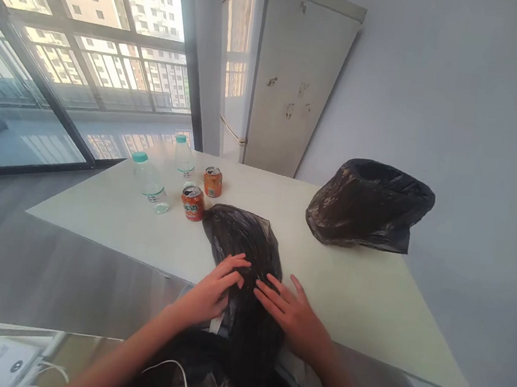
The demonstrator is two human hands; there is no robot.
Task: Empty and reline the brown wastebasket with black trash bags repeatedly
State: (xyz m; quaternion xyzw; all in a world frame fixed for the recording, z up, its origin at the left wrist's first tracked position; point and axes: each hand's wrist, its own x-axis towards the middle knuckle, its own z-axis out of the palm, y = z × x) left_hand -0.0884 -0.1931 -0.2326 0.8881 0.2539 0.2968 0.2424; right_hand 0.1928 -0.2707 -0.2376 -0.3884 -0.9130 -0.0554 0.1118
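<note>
A black plastic bag (253, 237) lies across the near edge of the white table and hangs down toward my lap. My left hand (215, 288) rests against its left side, fingers loosely bent and apart. On the bag's right side is my right hand (289, 312), its fingers stretched out and spread over the plastic. Just beyond the bag's far end stand two open orange drink cans, the nearer can (193, 205) close to the bag and the farther can (213, 182) behind it. To their left are two clear bottles with teal caps, a front bottle (151, 186) and a back bottle (183, 161).
Another black plastic bag (361, 207), opened up, stands at the right rear of the white table (345, 294). Behind the table is a white fridge (297, 78) by the wall. Glass doors are at left. A white cable (182, 371) crosses dark material below my hands.
</note>
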